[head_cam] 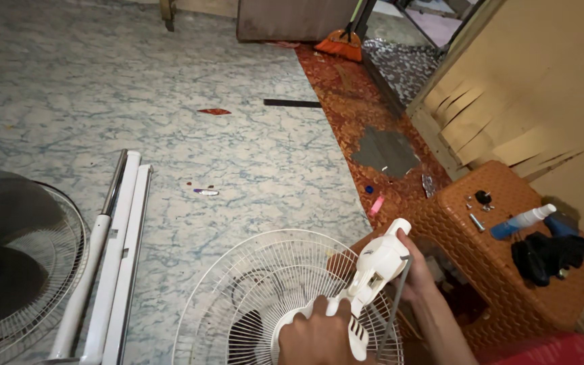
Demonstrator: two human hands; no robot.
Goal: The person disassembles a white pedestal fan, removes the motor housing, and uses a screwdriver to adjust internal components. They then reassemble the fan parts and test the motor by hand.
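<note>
A white fan motor housing with its neck point(373, 267) is held up over a round white wire fan guard point(251, 290) lying on the floor. My left hand point(315, 334) grips the lower, vented part of the housing. My right hand point(419, 270) wraps the upper neck from the right side. A grey cord point(395, 304) hangs down beside the housing.
A second fan with a dark blade point(8, 257) lies at the left beside a white pole point(113, 257). A brown woven plastic stool point(501, 270) at the right carries screws, a blue spray bottle point(522, 221) and a black cloth point(549, 255). A wooden wall rises behind it.
</note>
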